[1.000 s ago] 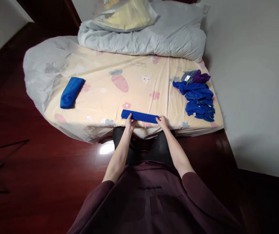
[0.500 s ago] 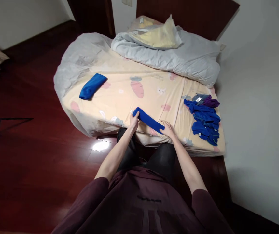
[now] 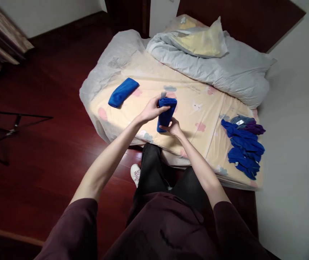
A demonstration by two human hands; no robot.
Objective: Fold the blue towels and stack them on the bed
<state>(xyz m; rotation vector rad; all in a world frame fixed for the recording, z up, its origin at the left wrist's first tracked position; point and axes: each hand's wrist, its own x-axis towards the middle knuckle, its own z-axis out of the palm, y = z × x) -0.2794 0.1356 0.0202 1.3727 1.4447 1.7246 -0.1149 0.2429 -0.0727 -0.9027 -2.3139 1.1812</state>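
A folded blue towel [image 3: 166, 115] is held up above the bed in both my hands, its layered edge at the top with a small grey tag beside it. My left hand [image 3: 153, 109] grips its upper end, thumb across the front. Lower down, my right hand [image 3: 172, 127] is closed on the bottom end from the right. Another folded blue towel [image 3: 123, 92] lies flat on the left part of the bed. On the right side sits a crumpled heap of blue cloths [image 3: 245, 146], with a purple cloth [image 3: 255, 127] at its far end.
The bed [image 3: 197, 135] has a patterned cream sheet. A grey-white quilt [image 3: 211, 68] and a yellow pillow [image 3: 201, 41] are bunched at its head. A black metal stand [image 3: 15, 126] is on the dark red floor at left, near a curtain [image 3: 5, 36]. A wall [image 3: 295, 144] borders the right.
Both hands have lifted the folded towel off the bed's front edge and turned it from lying lengthwise to upright. The view has shifted left, and the other cloths stayed in place.
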